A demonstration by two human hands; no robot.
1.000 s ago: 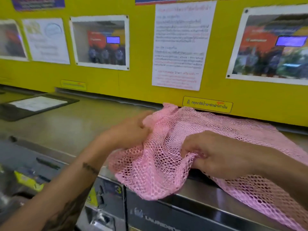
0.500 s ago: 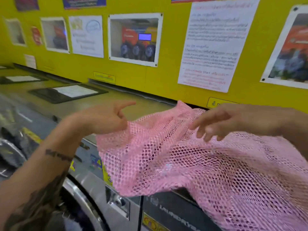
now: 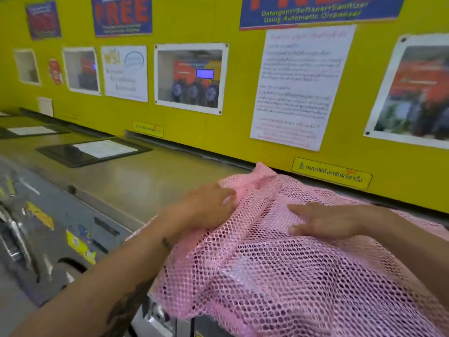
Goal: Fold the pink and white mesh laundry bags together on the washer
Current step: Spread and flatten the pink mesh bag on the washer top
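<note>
A pink mesh laundry bag (image 3: pixel 279 276) lies spread over the top of the washer (image 3: pixel 145 181) and hangs over its front edge. My left hand (image 3: pixel 206 205) rests on the bag's left part, fingers curled against the mesh near a ridge of bunched fabric. My right hand (image 3: pixel 323 222) lies flat on the bag with fingers stretched toward the left, pressing the mesh down. No white bag is visible in this view.
The yellow wall (image 3: pixel 218 132) with posters and notices runs right behind the washer tops. A black framed sheet (image 3: pixel 94 150) lies on the neighbouring washer top to the left. The grey control panels (image 3: pixel 60 227) and washer fronts drop away at lower left.
Both hands were lifted above the bag half a second ago; now both have come down onto the mesh. The bag lies flatter on the washer.
</note>
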